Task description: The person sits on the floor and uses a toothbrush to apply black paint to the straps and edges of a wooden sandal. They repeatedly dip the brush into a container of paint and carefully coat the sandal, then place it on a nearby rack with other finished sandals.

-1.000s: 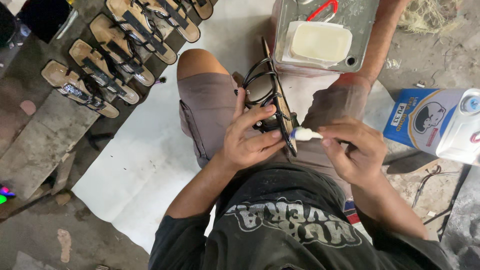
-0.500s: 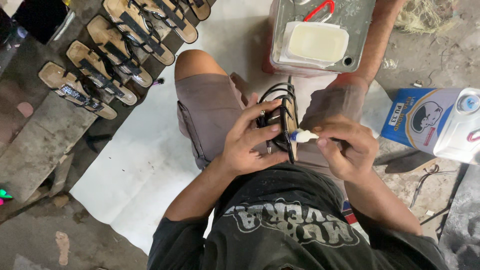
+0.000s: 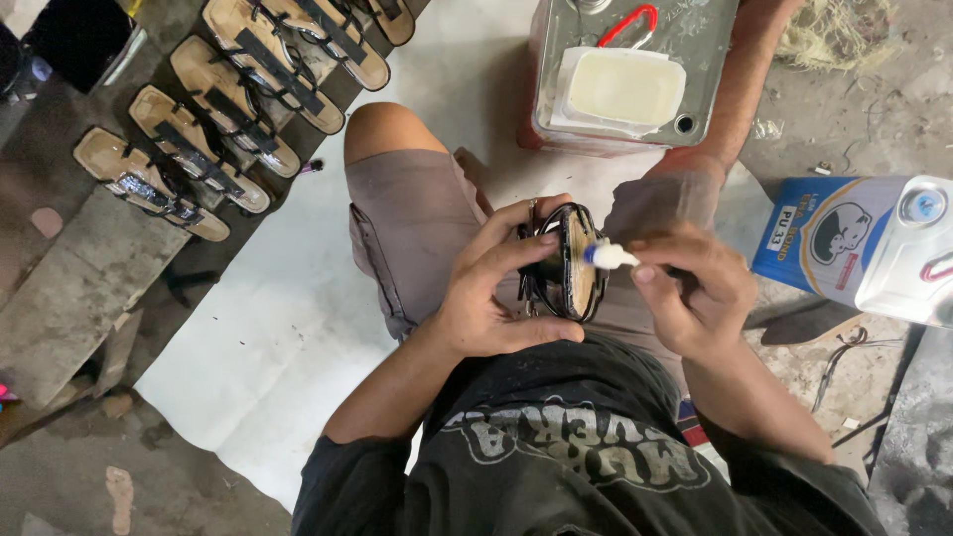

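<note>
- Head view, looking straight down: a sandal (image 3: 568,260) with black straps is held on edge over the lap, just above the knees of the seated person.
- The left hand (image 3: 493,294) is wrapped around the strap side of the sandal, fingers curled over the top and thumb tucked underneath, so a firm grip is kept on it.
- The right hand (image 3: 695,288) is closed around a small brush or applicator (image 3: 609,257) with a white tip, pinched between thumb and fingers; the tip is pressed right against the tan sole face of the sandal.
- A square metal can (image 3: 629,71) is parked on the floor just past the knees, with a whitish plastic tub (image 3: 623,86) sat on its top and a red handle beside that.
- Off to the right, a blue and white jug-type container (image 3: 856,243) is laid on its side, near the right hand but not touching it.
- Top left, a row of finished sandals (image 3: 228,109) with tan insoles and black straps is lined up on the floor, well apart from the hands.
- A white sheet (image 3: 268,318) is spread on the floor under the legs.
</note>
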